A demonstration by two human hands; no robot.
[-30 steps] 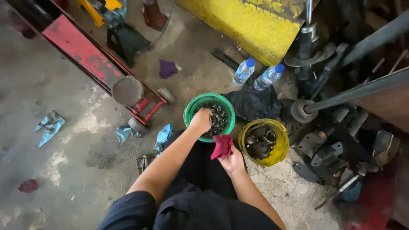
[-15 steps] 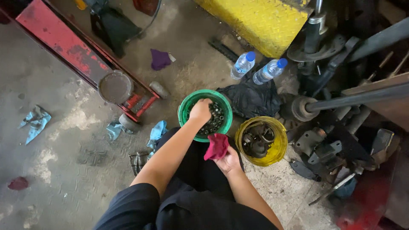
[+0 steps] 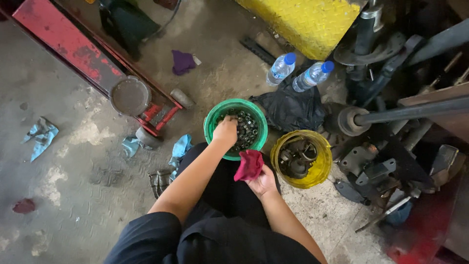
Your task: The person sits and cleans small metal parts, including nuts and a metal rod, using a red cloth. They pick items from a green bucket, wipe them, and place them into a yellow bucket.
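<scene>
**Green bucket of nuts under your left hand**

Green bucket (image 3: 213, 121) sits on the concrete floor (image 3: 73, 161) just in front of your knees, round, bright-rimmed, filled with small dark metal nuts (image 3: 248, 128). Your left hand (image 3: 225, 131) reaches into it, fingers curled down among the nuts; whether it grips any, you cannot tell from here. Your right hand (image 3: 262, 182) is closed around a red rag (image 3: 249, 164), held just beside the bucket's near rim. A yellow bucket (image 3: 320, 166) of larger dark parts stands close to the right, and two water bottles (image 3: 280, 69) lie beyond it.
</scene>
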